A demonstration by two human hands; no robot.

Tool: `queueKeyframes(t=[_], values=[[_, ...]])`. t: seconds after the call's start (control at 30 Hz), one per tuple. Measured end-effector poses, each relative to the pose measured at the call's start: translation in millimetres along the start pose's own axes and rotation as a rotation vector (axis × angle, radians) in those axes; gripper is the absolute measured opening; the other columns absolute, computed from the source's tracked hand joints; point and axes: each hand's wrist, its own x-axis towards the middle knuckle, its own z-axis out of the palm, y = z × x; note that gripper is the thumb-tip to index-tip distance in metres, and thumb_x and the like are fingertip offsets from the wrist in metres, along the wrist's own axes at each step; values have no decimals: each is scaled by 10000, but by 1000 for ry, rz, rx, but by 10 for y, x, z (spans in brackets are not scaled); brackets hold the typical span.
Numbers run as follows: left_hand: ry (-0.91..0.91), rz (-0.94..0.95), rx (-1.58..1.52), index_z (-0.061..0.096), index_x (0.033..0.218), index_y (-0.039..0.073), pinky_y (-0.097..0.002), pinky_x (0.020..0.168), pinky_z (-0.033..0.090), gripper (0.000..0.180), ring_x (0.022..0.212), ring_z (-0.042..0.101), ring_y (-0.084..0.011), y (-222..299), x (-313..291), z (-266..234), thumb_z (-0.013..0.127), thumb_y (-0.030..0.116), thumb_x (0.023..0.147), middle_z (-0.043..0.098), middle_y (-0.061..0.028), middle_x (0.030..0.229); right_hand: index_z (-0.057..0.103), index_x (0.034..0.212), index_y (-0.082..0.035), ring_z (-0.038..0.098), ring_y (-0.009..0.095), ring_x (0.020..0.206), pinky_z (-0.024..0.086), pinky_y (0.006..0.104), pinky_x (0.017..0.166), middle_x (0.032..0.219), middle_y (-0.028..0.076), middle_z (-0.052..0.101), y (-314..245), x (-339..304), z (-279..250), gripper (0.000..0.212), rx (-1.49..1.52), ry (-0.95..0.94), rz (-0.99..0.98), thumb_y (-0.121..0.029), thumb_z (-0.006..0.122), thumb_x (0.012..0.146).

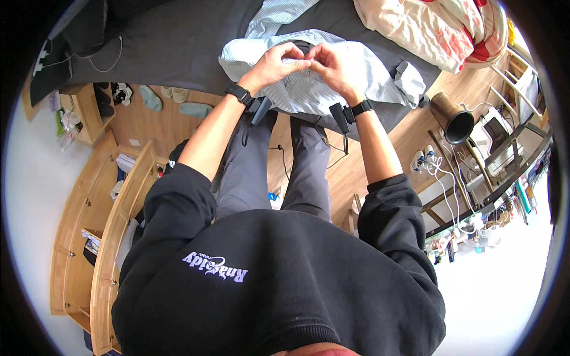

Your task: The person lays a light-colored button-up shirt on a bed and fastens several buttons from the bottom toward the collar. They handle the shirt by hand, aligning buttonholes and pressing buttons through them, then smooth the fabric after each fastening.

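Observation:
A light blue, finely striped shirt [306, 88] lies spread on the dark grey bed sheet [178, 50], one sleeve stretching toward the far side and the other cuff out to the right. My left hand [279, 64] and my right hand [333, 68] meet over its collar area, fingertips almost touching. Both hands are closed, thumbs and fingers pinched at the shirt's collar. The small spot between the fingertips is hidden, so a button there cannot be made out. Each wrist wears a black strap with a small dark device.
A crumpled cream and red quilt [415, 29] lies at the far right of the bed. Right of the bed stand a brown bin [452, 118], sneakers [423, 158] and a cluttered desk with cables. Slippers [196, 110] lie on the floor at left, near an open wooden wardrobe [119, 237].

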Motion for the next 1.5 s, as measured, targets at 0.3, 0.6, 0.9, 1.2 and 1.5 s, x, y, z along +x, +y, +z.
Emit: queueKeyframes(t=[0.3,0.6,0.9,1.2,1.5], values=[[-168,65,511,572,991,45,-401,784,527,445,887,681,-297,18,-10,-44,841,350,810,699,-124,942,640,1076,-12,693,288,978,535,341,862,1103,142,704,-47,-109,-81,197,-679,-118,-29,-145,704,946],[222,440,959,583,1288,117,-460,1098,445,494,1323,501,-354,-293,22,-548,789,195,845,526,-140,1418,564,1355,-71,556,383,1256,463,467,1075,1367,143,575,233,-279,-390,581,-1107,309,-420,-156,815,838],[-62,390,1102,694,1020,113,-449,1131,434,220,1376,466,-375,-385,121,-477,784,200,840,497,-141,1492,539,1398,-110,522,387,1324,431,442,1106,1425,160,552,418,-180,-406,651,-1094,44,-181,-378,800,865],[18,382,602,564,824,10,-303,637,450,405,685,553,-159,911,-214,-832,866,281,817,567,-73,757,558,895,-27,597,255,791,507,381,737,854,112,614,-712,-556,-414,361,-914,235,-286,-233,849,844],[-213,210,190,633,1323,54,-289,891,529,551,1013,634,-112,2659,-1237,-903,829,-6,812,682,-18,1135,594,1276,-94,674,246,871,538,352,782,998,107,679,-2825,-1736,261,491,-334,131,-321,-187,830,856]])
